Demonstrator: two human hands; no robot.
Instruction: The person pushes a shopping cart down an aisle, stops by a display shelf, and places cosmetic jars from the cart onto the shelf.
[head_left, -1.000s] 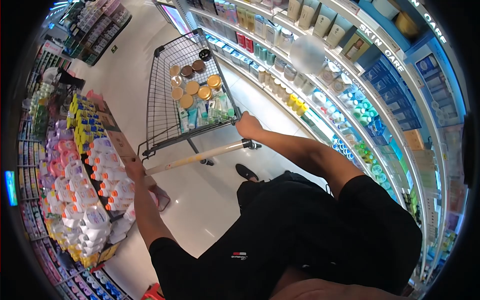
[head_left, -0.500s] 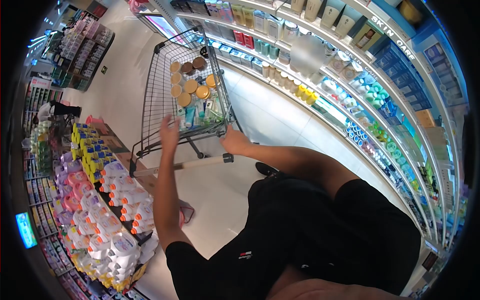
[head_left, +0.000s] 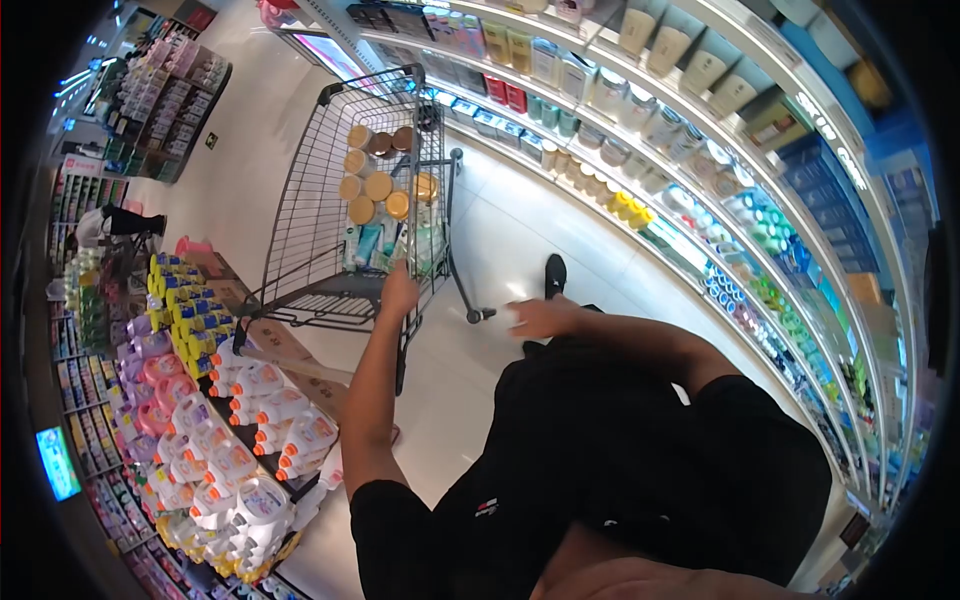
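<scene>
Seemingly cart-handling: cart (head_left: 345,287) stood far left, left hand (head_left: 399,291) at its near edge, grip unclear. Right hand (head_left: 543,318) was apart, rightward, loosely open; steering would call for firm hold.

Jars (head_left: 378,186) and tubes (head_left: 369,243) are held in the shopping cart (head_left: 350,288), which is set between stacked jugs (head_left: 228,462) on the left and shelves (head_left: 660,92) on the right.

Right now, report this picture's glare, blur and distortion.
Head view: fisheye distortion bows the shelves, corners are black; head view: glare partly washes out the shelf lettering; head view: the cart reads fairly clear, the right grip slightly blurred.
</scene>
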